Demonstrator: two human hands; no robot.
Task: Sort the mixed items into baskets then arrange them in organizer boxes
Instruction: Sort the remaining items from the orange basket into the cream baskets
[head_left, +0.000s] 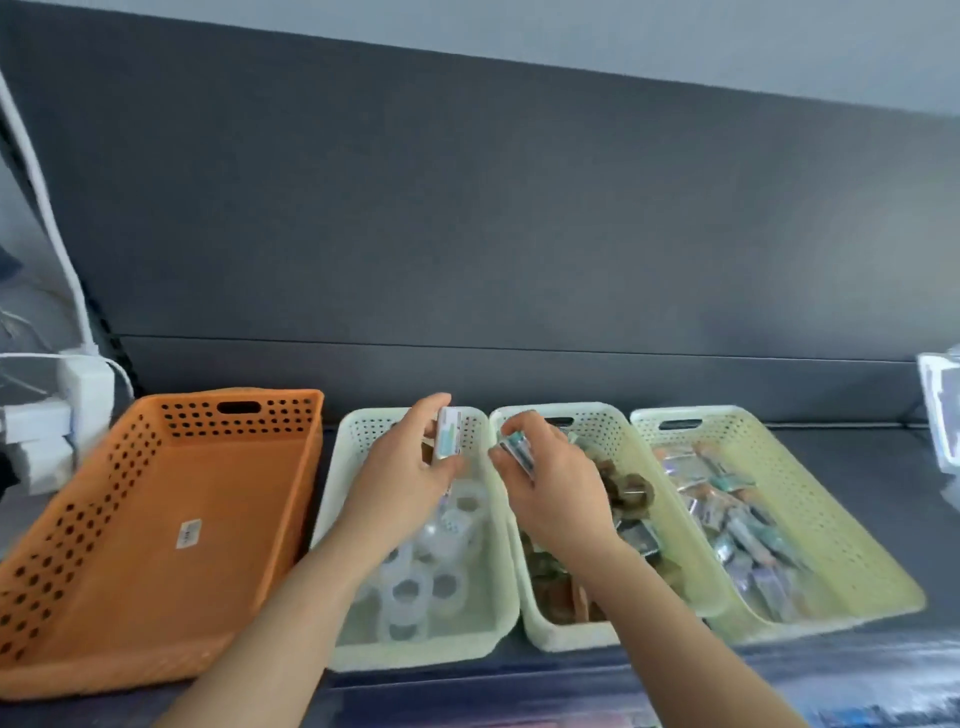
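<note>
A person's left hand (410, 467) pinches a small packet (449, 434) and the right hand (550, 491) grips a bunch of packets (519, 452) above the tape-roll baskets (415, 656), loads probably best carried right and released low into the packet basket (844, 538).

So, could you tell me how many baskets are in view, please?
4: the orange basket far left, then the left green basket, middle green basket and right green basket side by side to its right.
</note>
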